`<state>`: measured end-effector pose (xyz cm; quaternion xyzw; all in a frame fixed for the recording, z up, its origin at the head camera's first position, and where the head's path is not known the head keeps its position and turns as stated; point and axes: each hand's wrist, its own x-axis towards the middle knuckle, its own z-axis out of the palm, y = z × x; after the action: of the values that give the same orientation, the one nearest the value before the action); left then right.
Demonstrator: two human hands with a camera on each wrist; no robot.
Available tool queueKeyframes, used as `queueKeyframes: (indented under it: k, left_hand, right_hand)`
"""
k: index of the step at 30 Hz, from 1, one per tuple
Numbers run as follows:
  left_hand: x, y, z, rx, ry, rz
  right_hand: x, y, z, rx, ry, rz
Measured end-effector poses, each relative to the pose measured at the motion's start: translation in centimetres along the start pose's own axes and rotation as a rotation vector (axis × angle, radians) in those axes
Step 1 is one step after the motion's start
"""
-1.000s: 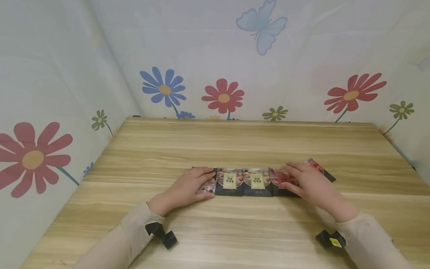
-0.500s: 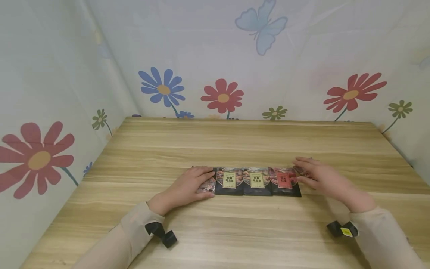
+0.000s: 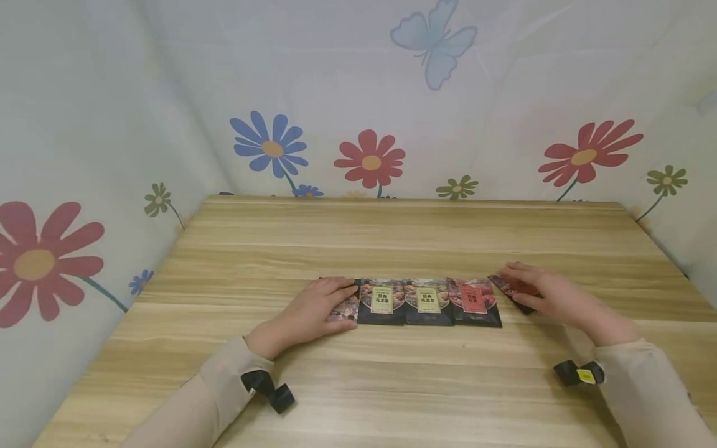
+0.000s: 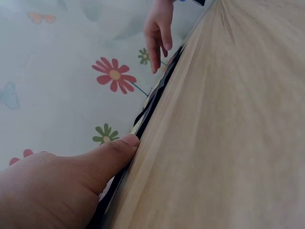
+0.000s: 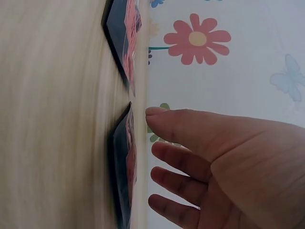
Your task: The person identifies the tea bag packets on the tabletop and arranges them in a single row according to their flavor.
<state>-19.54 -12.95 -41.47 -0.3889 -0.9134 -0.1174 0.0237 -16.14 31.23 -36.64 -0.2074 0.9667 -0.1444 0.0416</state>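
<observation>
Several flat tea packets lie on the wooden table in the head view. My left hand (image 3: 310,311) rests on the leftmost packet (image 3: 348,310), covering much of it, thumb along its near edge. To its right, edge to edge, come two packets with yellow labels (image 3: 383,302) and one with a red label (image 3: 474,302). Beyond that, another packet (image 3: 508,290) lies slanted, its corner close to the red-label one. My right hand (image 3: 560,305) is over this slanted packet and hides its right part. In the right wrist view, the right fingers (image 5: 176,183) are spread, apart from the packet (image 5: 123,167).
The wooden table (image 3: 358,386) reaches back to a white curtain (image 3: 493,112) printed with flowers and a butterfly. Black wrist cameras (image 3: 280,397) sit at both sleeves, close over the tabletop.
My right hand has moved right, off the red-label packet, to the slanted one. The slanted packet now lies further left and nearer the row. My left hand has stayed in place.
</observation>
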Motion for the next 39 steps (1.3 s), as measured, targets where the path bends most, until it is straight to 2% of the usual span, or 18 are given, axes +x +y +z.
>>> queueKeyframes:
  k: [13,39]
  left_hand:
    - [-0.1,0.1,0.2,-0.008,-0.001,-0.009]
    - [-0.3,0.2,0.3,0.002,-0.001,-0.011]
  right_hand:
    - [0.1,1.0,0.9,-0.073,-0.052,0.059]
    - [-0.1,0.1,1.2,-0.143,-0.024,0.080]
